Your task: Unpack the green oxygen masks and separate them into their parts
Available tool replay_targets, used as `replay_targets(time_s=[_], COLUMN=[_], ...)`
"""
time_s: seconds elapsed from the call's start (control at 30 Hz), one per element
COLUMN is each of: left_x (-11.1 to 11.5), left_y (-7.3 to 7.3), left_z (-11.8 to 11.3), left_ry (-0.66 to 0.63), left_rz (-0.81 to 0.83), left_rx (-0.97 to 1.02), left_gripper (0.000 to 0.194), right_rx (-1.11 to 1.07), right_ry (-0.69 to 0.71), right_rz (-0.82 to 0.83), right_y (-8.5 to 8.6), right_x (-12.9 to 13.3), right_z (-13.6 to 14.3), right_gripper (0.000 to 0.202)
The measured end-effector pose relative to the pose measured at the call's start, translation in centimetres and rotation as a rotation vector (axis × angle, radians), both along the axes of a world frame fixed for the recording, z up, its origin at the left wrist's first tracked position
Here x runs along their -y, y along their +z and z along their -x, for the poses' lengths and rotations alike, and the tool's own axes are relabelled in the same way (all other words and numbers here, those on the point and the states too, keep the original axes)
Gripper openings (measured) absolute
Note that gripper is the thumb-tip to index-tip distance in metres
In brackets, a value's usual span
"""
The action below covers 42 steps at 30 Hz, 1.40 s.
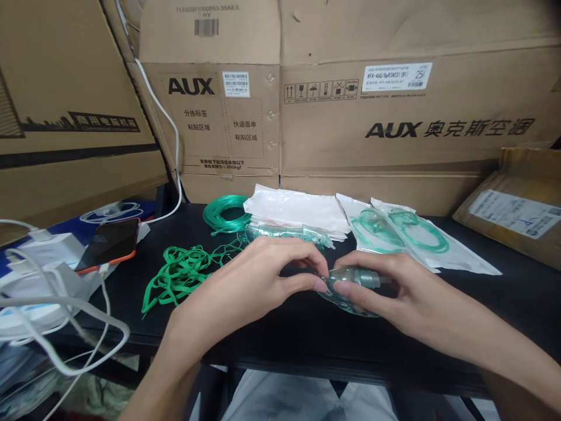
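A clear green oxygen mask is held low over the black table, its connector pointing right. My right hand is closed around the mask's body with thumb and fingers. At the mask's left edge, my left hand pinches with thumb and index finger; a small pale tab shows by its thumb tip. Behind my left hand lie more clear green masks, partly hidden. To the left is a tangled heap of green elastic straps. A coil of green tubing rests farther back.
White paper pouches are stacked at the back, with packed mask sets to their right. Large cardboard boxes wall the rear, and a smaller box stands at right. A phone and white cables occupy the left.
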<state>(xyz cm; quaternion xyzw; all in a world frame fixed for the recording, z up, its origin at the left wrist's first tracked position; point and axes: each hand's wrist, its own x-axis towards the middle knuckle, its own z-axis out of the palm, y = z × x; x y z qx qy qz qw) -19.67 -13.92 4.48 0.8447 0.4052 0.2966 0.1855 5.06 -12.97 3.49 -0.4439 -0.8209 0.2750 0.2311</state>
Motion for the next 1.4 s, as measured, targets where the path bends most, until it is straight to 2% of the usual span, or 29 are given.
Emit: replay_targets(time_s=[0.2,0.33,0.43,0.57,0.7,0.77,0.87,1.0,1.1,1.23,1.4], left_x=[-0.7,-0.9,-1.0,-0.9,-1.1,-1.3,-1.6,-1.7,-1.8,-2.2,-2.4], left_y=[-0.1,-0.5,-0.7,-1.1,-1.3,-1.5,-1.6,-1.6,-1.5,-1.6,-1.8], left_z=[0.1,0.0,-0.6,-1.9,-3.2,-3.4,-3.3,-3.0,-2.8,-2.3,-1.9], left_ry=[-0.026,0.122,0.179,0.114,0.007,-0.030,-0.071,-0.137,-0.161,-0.188,-0.186], left_rz=[0.193,0.225,0.203,0.207,0.250,0.235,0.186,0.128,0.120,0.125,0.139], left_rx=[0.233,0.344,0.325,0.383,0.634,0.716,0.754,0.777,0.783,0.742,0.737], left_gripper=[0.019,0.026,0.026,0.039,0.033,0.031,0.031,0.030,0.027,0.019,0.013], right_rx=[-0.066,-0.168,-0.201,-0.183,-0.164,-0.197,-0.434,-0.715,-0.765,-0.882,-0.974], right_ry=[0.045,-0.005,-0.071,-0.133,-0.125,-0.112,-0.090,-0.027,0.081,0.038,0.104], right_rz=[-0.061,-0.228,-0.393,-0.572,-0.727,-0.736,-0.542,0.016,0.276,0.291,0.272], right_y=[-0.4,-0.4,-0.5,-0.9,-1.5,-1.8,-1.8,-0.9,-0.2,-0.6,-1.3], right_x=[-0.6,-0.4,-0.2,-0.1,-0.2,-0.2,-0.1,0.2,0.4,0.3,0.0], right_z=[-0.2,0.1,0.7,1.6,2.3,2.6,2.8,2.8,3.0,3.3,3.1], right_gripper=[0.022,0.026,0.025,0.020,0.023,0.023,0.025,0.032,0.032,0.014,0.018])
